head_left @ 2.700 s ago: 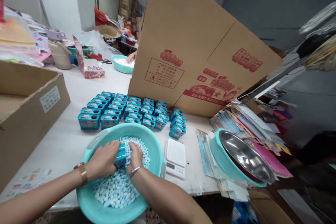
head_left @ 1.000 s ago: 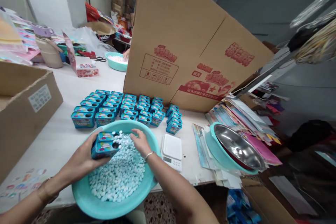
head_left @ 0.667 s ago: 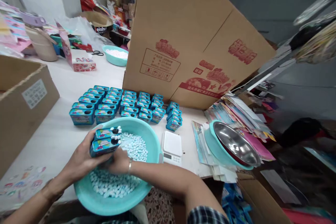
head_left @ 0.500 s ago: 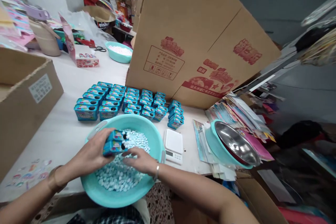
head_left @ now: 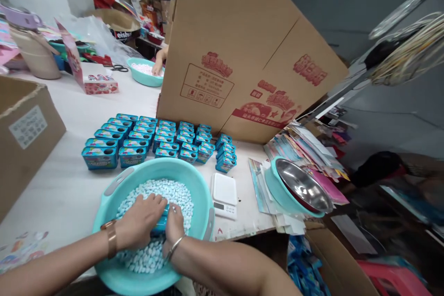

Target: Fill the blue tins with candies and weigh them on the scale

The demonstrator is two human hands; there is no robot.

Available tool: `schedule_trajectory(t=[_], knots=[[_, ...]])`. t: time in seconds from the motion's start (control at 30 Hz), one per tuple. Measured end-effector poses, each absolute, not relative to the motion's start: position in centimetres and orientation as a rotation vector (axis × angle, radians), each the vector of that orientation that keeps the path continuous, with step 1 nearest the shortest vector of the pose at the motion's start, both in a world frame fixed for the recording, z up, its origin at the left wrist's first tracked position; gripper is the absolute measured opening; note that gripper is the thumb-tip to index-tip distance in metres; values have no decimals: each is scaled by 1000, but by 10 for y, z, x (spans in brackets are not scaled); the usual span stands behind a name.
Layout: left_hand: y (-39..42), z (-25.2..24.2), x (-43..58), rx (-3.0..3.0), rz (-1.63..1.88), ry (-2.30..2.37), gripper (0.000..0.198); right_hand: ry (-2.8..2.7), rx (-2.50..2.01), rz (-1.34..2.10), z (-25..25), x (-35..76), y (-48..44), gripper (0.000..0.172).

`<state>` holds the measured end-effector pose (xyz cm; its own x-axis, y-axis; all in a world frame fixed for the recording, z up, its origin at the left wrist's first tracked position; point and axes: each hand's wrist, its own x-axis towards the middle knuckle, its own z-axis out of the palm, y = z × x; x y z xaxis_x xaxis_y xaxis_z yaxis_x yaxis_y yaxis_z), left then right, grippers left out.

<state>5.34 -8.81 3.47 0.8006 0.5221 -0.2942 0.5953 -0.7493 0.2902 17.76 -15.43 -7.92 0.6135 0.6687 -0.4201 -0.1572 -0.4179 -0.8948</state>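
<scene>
A turquoise basin point(head_left: 194, 180) holds a heap of small pale-blue candies point(head_left: 145, 259). Low over the heap, my left hand point(head_left: 142, 219) is closed over small blue candy boxes point(head_left: 160, 223), its back turned up. My right hand point(head_left: 174, 226) presses against their right end, fingers curled, with a few candies by its fingertips. Between them the hands cover most of the boxes, so their openings are hidden. Beyond the basin stand rows of similar blue boxes point(head_left: 133, 155) with dark round holes on top.
Right of the basin lies a white scale point(head_left: 225, 194). A metal bowl point(head_left: 303, 185) rests in another basin on papers. A large carton point(head_left: 249, 55) stands behind the rows; an open carton point(head_left: 31, 134) is at left. Another person's hand point(head_left: 158, 62) reaches into a far basin point(head_left: 138, 76).
My left hand has lowered the boxes from above the candies down to the heap and tipped them. My right hand has moved against them. Another person's hand has appeared at the far basin.
</scene>
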Motion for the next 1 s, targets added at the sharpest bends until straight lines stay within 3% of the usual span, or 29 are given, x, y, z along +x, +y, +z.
schedule_trajectory(t=[0.13,0.33,0.47,0.7,1.0], knots=[[-85,5,39,2496,-2,1042,85,-189,-1485,999,-62,177,-132,21],[-87,-20,31,2251,754,1304,72,-561,-1303,974,15,183,-91,30],[-87,-17,32,2098,1052,1310,69,-631,-1264,1070,49,181,-75,35],[-84,-20,25,2109,1090,1350,72,-634,-1216,1122,61,176,-73,54],[-85,-7,22,2019,983,1300,71,-630,-1211,1230,69,182,-80,25]])
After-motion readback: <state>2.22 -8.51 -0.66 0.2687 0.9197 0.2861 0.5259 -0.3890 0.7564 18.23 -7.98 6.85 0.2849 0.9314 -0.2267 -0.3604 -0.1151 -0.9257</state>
